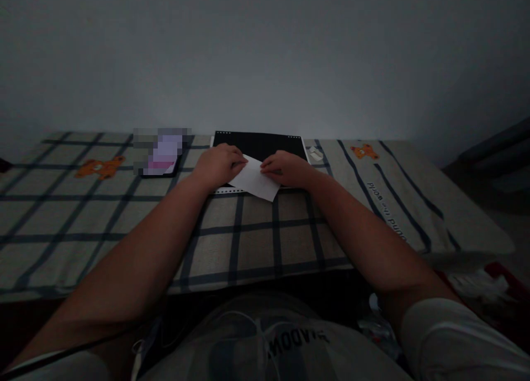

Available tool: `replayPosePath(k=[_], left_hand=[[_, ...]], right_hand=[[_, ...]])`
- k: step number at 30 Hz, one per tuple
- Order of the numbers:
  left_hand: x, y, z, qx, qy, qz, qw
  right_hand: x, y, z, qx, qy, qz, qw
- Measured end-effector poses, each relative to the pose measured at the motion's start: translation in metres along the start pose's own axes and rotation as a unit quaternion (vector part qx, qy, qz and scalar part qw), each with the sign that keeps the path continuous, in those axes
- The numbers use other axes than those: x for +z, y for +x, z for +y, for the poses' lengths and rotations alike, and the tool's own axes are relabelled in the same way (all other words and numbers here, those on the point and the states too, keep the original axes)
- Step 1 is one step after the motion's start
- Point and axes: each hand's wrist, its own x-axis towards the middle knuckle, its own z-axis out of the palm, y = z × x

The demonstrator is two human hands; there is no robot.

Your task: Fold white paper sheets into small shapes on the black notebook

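Head view: left hand (219, 163), right hand (286, 169) flank white paper (257, 182), each grip pinching it.

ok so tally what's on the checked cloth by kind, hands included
hands: 2 (left hand, right hand)
white paper: 1
black board: 1
phone: 1
small white object: 1
total: 6
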Motion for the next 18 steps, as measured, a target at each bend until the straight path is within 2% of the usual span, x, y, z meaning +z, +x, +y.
replayPosePath(k=[6,13,18], left_hand=[[-0.005,-0.001,0.003,-0.038,0.020,-0.010,0.999],[-0.001,0.000,0.016,-0.090,0.017,0.012,0.996],[-0.001,0.001,0.021,-0.076,0.023,0.000,0.997]], right_hand=[[0.004,0.000,-0.001,0.004,0.024,0.016,1.000],[0.010,0.000,0.000,0.004,0.004,0.016,1.000],[0.009,-0.001,-0.006,0.043,-0.053,-0.008,0.998]])
